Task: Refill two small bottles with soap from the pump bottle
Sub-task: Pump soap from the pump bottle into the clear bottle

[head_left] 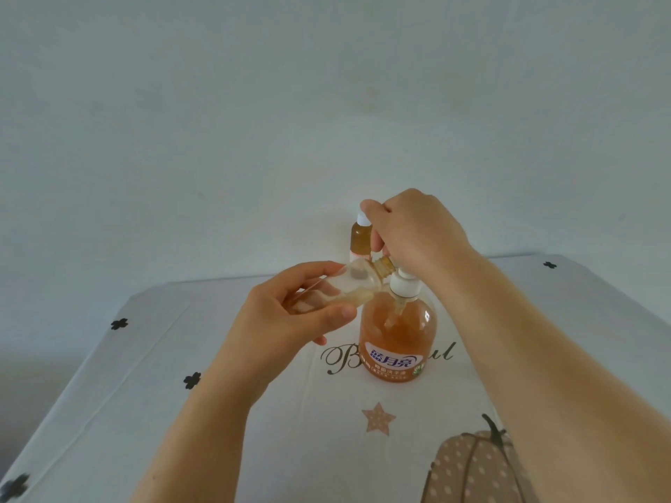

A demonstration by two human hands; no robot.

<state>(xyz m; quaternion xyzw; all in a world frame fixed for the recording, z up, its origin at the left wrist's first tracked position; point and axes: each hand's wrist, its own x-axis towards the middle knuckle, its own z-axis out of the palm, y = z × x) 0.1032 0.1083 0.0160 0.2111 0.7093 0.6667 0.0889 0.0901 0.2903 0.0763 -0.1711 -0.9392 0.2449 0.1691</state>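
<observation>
Right now, in the head view, the left hand [290,314] grips the nearly empty small bottle [348,285]. Its long axis is tilted up and to the right, with the neck reaching under the right hand [417,230], which curls over the top of the pump bottle [397,332] on the desk [218,357]. The spout is hidden; a filled bottle [360,241] stands just behind

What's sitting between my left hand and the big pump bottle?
In the head view, the small clear bottle, tilted in the left hand, its neck up by the head of the pump bottle.
</observation>
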